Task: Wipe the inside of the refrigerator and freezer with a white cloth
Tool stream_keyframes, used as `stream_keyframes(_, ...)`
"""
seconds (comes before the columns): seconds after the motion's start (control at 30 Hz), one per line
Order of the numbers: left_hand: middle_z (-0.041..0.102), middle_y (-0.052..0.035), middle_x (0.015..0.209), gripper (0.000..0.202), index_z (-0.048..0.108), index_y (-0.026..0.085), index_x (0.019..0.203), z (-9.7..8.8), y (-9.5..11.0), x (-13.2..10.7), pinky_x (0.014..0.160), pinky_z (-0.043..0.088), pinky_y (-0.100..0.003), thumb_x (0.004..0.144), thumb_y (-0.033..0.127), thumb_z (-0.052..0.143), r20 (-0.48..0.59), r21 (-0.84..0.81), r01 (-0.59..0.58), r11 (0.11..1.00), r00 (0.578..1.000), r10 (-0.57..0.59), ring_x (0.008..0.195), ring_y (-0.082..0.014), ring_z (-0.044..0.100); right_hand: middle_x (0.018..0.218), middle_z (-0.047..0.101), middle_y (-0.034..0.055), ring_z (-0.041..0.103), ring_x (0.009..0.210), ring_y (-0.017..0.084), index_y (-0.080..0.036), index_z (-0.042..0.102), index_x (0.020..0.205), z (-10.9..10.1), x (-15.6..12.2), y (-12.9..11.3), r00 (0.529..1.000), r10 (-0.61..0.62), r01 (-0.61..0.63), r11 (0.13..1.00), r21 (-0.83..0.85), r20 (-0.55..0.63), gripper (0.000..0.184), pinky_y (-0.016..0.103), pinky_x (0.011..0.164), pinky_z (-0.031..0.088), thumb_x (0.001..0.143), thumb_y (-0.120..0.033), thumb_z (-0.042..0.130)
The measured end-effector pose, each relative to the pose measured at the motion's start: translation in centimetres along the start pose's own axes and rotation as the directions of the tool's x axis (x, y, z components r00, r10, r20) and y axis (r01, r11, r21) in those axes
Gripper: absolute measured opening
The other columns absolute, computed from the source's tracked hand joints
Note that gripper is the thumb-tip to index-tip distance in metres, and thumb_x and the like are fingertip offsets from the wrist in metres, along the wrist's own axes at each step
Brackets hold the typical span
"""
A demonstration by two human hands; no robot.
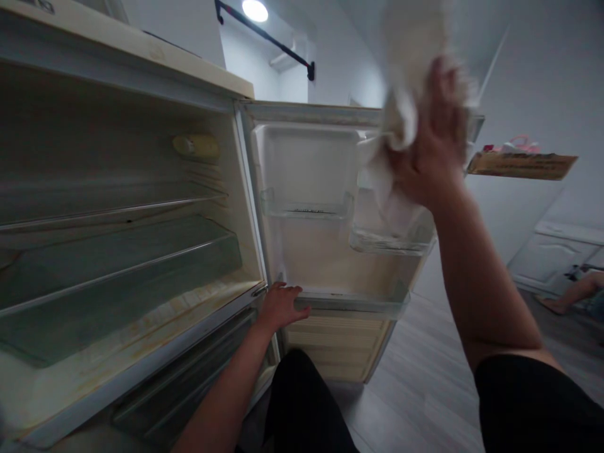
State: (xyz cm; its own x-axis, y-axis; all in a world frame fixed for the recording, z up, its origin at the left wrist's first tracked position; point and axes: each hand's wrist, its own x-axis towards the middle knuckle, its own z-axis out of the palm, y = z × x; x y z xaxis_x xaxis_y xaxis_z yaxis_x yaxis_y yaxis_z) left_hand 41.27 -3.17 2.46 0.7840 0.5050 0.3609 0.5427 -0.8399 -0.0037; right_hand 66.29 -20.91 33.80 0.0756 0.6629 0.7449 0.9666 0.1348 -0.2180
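In the head view, my right hand (pixel 441 145) is raised in front of the fridge door (pixel 316 255), closed on a white cloth (pixel 410 44). Motion blurs both, and the cloth hangs partly over the upper door shelf (pixel 389 242). Lower down, my left hand (pixel 282 306) is open with its fingers apart. It is at the hinge side of the door, by the lower door shelf (pixel 352 303); whether it touches anything I cannot tell. On my left the fridge (pixel 207 314) stands open, with brownish stains along its floor.
Glass shelves (pixel 141 251) cross the fridge's inside, below a yellowed lamp cover (pixel 195 146). A cardboard box (pixel 523 165) sits at the right. Farther right, another person's leg (pixel 573 294) shows beside a white cabinet (pixel 550 255). Grey flooring (pixel 425 377) runs below the door.
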Motion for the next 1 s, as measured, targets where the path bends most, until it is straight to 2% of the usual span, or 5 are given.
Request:
stream_keyframes(0.17, 0.079, -0.0082, 0.111, 0.05, 0.073, 0.023, 0.115, 0.0, 0.3, 0.3, 0.111, 0.041, -0.045, 0.085, 0.061, 0.063, 0.01, 0.009, -0.012, 1.0, 1.0, 0.012, 0.11, -0.0308, 0.07, 0.162, 0.036, 0.0158, 0.022, 0.156, 0.035, -0.016, 0.057, 0.142, 1.8, 5.0, 1.5, 0.978, -0.103, 0.159, 0.933, -0.322, 0.183, 0.05, 0.065, 0.123, 0.017, 0.107, -0.045, 0.037)
stream_keyframes(0.37, 0.08, -0.006, 0.093, 0.044, 0.073, 0.024, 0.107, 0.5, 0.8, 1.0, 0.111, 0.04, -0.043, 0.088, 0.061, 0.06, -0.031, -0.002, -0.008, 1.0, 0.999, 0.008, 0.096, -0.0264, 0.073, 0.144, 0.054, 0.0178, 0.049, 0.135, 0.035, -0.014, 0.068, 0.115, 2.9, 4.4, 2.6, 0.993, -0.087, 0.11, 0.932, -0.345, 0.08, 0.067, 0.057, 0.112, 0.04, 0.104, -0.063, 0.023)
stream_keyframes(0.63, 0.076, -0.0082, 0.081, 0.043, 0.068, 0.021, 0.082, -0.2, 1.7, 1.6, 0.104, 0.042, -0.043, 0.09, 0.061, 0.056, 0.014, 0.017, 0.012, 1.0, 1.0, -0.013, 0.087, -0.027, 0.071, 0.112, 0.074, 0.0085, 0.068, 0.103, 0.033, -0.017, 0.073, 0.108, 1.5, 8.0, 6.2, 0.942, 0.044, -0.046, 0.999, -0.001, 0.332, 0.048, 0.049, 0.099, 0.052, 0.096, -0.056, 0.047)
stream_keyframes(0.83, 0.075, -0.0074, 0.079, 0.043, 0.066, 0.022, 0.082, -0.6, 2.2, 2.3, 0.098, 0.042, -0.042, 0.094, 0.06, 0.051, 0.062, 0.009, 0.03, 1.0, 0.998, -0.03, 0.082, -0.0255, 0.07, 0.129, 0.07, 0.007, 0.062, 0.118, 0.031, -0.024, 0.071, 0.126, 0.8, 7.7, 8.9, 0.99, 0.106, -0.103, 0.994, -0.031, 0.089, 0.049, 0.047, 0.108, 0.047, 0.085, -0.051, 0.067)
stream_keyframes(1.0, 0.076, -0.0096, 0.083, 0.045, 0.066, 0.02, 0.084, -0.3, 2.5, 2.7, 0.094, 0.041, -0.042, 0.096, 0.059, 0.047, 0.078, 0.014, 0.047, 0.999, 0.996, -0.047, 0.083, -0.0268, 0.07, 0.129, 0.067, 0.0222, 0.063, 0.112, 0.032, -0.005, 0.069, 0.128, 0.3, 7.1, 9.7, 0.879, 0.473, -0.472, 0.849, -0.236, -0.059, 0.054, 0.044, 0.097, 0.048, 0.088, -0.041, 0.072)
